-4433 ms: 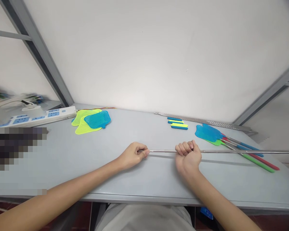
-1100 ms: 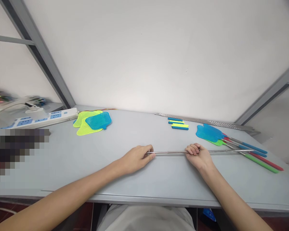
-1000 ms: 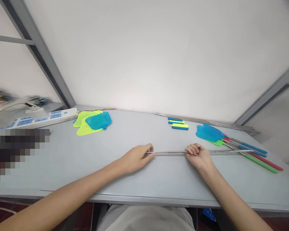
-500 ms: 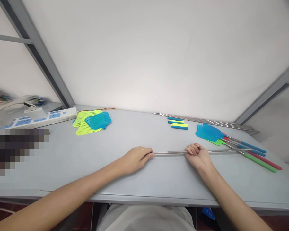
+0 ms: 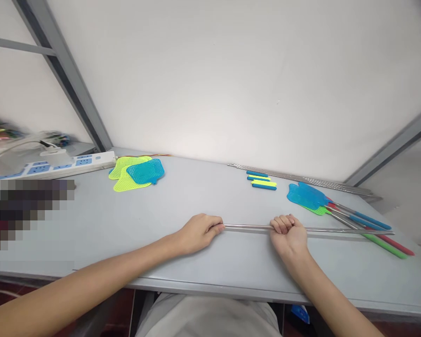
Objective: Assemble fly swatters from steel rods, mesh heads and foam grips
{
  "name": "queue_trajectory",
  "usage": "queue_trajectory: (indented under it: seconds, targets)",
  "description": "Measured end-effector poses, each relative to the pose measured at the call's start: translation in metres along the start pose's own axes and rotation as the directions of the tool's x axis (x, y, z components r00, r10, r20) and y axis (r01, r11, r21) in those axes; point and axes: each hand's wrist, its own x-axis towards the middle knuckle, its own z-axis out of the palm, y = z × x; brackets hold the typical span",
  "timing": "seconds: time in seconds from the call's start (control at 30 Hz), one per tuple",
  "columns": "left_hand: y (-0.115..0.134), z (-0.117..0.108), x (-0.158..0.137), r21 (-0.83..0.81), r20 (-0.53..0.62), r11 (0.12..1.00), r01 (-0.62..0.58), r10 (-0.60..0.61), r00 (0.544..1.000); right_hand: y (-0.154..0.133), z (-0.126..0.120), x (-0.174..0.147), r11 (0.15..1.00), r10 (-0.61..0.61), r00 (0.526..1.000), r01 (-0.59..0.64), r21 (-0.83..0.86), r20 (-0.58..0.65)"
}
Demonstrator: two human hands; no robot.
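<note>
My left hand (image 5: 201,233) pinches the left end of a thin telescopic metal rod (image 5: 247,227) between thumb and fingers. My right hand (image 5: 288,234), palm turned up, has its fingers curled round the rod's middle. The rod lies level just above the table, and its far end passes over the handles of several finished fly swatters on the right. Those have blue heads (image 5: 307,195), a green head (image 5: 317,211) and blue, red and green handles (image 5: 389,245). Short blue and yellow handle sleeves (image 5: 264,185) lie beyond my right hand.
Loose yellow swatter heads (image 5: 131,181) and a blue one (image 5: 145,171) are piled at the left. A white power strip (image 5: 91,164) sits beside them. More metal rods (image 5: 301,179) lie along the wall. The grey table (image 5: 182,276) has its front edge near me.
The rod's right end reaches farther right, across the swatter handles. Both hands keep their hold, nearly in the same places. The view has shifted slightly.
</note>
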Motion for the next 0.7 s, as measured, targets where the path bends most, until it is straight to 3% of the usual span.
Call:
queue_trajectory:
  seconds: [0.23,0.5,0.7]
  targets:
    - [0.001,0.001,-0.001,-0.084,0.015,0.994,0.064,-0.063,0.998,0.003,0.006,-0.014,0.996,-0.088,0.995,0.089,-0.006,0.041]
    - [0.001,0.002,-0.001,-0.097,0.012,0.994,0.053,-0.052,0.999,0.004,0.012,-0.027,0.988,-0.154,0.984,0.153,0.021,0.090]
    - [0.003,0.002,-0.001,-0.106,0.024,0.993,0.057,-0.054,0.998,0.010,0.011,-0.029,0.989,-0.147,0.984,0.146,0.018,0.105]
